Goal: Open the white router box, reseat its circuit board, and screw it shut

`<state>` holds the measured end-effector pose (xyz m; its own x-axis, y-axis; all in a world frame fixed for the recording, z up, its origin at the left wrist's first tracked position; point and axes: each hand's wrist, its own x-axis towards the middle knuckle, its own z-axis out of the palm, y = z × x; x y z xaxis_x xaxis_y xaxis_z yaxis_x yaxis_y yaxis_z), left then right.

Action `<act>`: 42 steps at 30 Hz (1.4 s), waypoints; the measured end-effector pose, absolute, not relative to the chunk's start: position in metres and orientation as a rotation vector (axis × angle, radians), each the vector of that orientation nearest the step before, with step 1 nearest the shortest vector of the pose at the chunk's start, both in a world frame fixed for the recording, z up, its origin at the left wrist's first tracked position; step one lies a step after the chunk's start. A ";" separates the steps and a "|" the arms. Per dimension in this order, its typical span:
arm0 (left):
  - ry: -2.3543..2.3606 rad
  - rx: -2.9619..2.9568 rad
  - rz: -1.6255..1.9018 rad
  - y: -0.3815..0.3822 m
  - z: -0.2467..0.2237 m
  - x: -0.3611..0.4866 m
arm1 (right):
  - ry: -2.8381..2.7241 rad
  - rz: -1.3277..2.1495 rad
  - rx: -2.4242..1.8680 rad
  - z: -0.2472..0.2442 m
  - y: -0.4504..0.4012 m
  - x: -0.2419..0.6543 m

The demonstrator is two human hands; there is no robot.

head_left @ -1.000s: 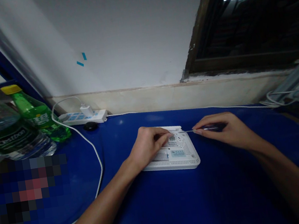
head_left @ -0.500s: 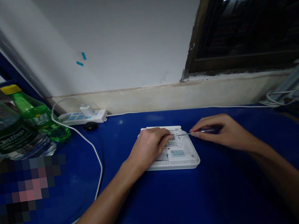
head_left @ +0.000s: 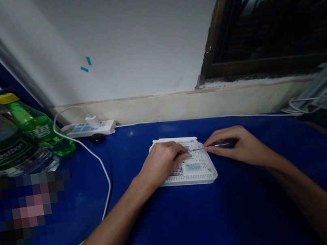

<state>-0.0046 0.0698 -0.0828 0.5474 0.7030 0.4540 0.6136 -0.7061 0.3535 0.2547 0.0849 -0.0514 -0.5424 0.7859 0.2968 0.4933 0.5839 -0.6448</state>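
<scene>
Moved since last look?

My right hand point(head_left: 234, 144) crept left; screwdriver point(head_left: 198, 149) tip now over the router point(head_left: 201, 172), flat on the blue desk point(head_left: 256, 207).

Grip?

Right pinches the screwdriver; left hand point(head_left: 162, 163) lies on the router, can't tell how tight.

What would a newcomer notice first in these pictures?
The bright blue desk stands out, with a white vented plastic device near its middle. The left hand rests on that device, while the right hand holds a dark-handled screwdriver, its thin shaft reaching over the device. At the far left stand a large Cestbon water bottle and a green bottle with a yellow cap.
</scene>
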 end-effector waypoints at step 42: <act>1.179 2.554 0.847 0.076 -0.078 -0.014 | -2.201 0.681 -1.073 -0.056 0.091 0.264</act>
